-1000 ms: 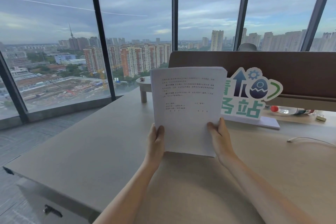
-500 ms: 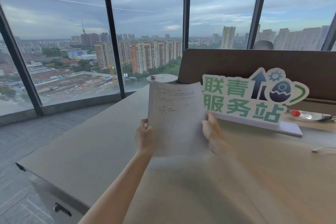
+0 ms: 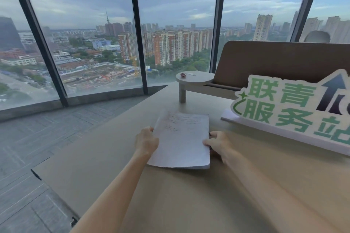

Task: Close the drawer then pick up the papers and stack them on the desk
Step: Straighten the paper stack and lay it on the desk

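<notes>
On the far left we see grey carpet tiles [image 3: 37,147] running up to the floor-to-ceiling windows [image 3: 85,34], with open floor beside the desk's left edge. The desk [image 3: 98,157] has a broad bare stretch between that edge and our left hand [image 3: 146,143], which is closed on the left edge of the papers [image 3: 181,140], fingers curled under, thumb side on top. The stack lies low over the desktop, its near edge touching or almost touching the surface and its far left corner lifted and blurred. Beyond it stands a small round raised shelf [image 3: 195,77] on a post, clear of the stack. Our right hand [image 3: 217,143] pinches the right edge of the papers, thumb on the top sheet, fingers below. Right of that a green-lettered sign [image 3: 284,109] on a white base sits near the stack without touching it, backed by a brown divider panel [image 3: 274,58]. The near desktop is bare wood.
</notes>
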